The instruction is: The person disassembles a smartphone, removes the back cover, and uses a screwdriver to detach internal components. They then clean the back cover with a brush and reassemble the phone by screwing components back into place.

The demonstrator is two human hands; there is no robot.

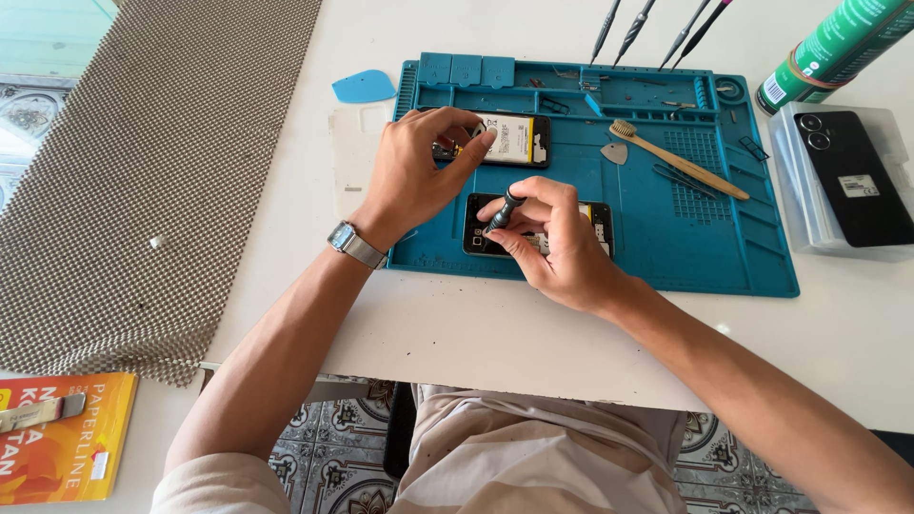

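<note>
While fingers [514,214] pinch screwdriver [503,211], green can [838,48]

Looks like a small phone-repair workbench set up at home. White counter [495,333] carrying a blue repair mat [685,238] with screw trays, opened phones [514,139], a row of screwdrivers [657,24], blue pick [364,87], bamboo brush [678,159] and spray can [838,48]. Underneath, patterned floor tiles [324,447], more household than shop.
</note>
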